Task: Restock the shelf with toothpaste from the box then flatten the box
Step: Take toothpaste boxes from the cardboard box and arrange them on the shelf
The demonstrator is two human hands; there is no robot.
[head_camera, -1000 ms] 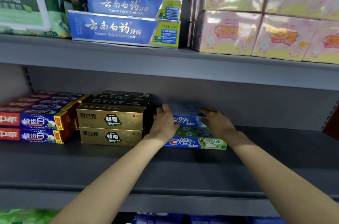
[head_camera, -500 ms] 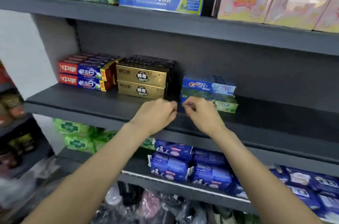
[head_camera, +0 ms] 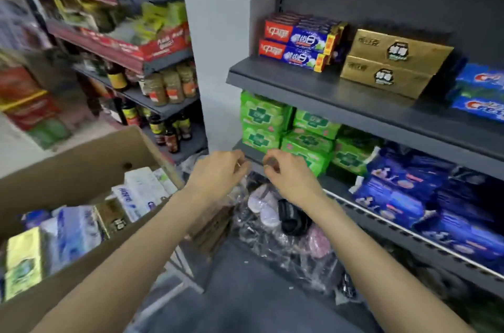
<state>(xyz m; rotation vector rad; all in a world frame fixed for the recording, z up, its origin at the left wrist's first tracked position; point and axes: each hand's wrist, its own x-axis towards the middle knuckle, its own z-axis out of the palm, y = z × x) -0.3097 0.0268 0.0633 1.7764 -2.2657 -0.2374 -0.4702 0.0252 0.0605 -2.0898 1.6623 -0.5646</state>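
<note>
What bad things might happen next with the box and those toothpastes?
The cardboard box sits tilted and still holds packs, so some might slide out. Both hands, left hand and right hand, hold nothing. The blue toothpaste stack sits close to the shelf front, so a bump may knock it down.

box [head_camera: 81, 169] left of shelf [head_camera: 341, 95], toothpaste [head_camera: 300, 44] on shelf

Soft, even light is seen. Everything is blurred by motion. Lines are bent at the edges. No glare is seen.
</note>
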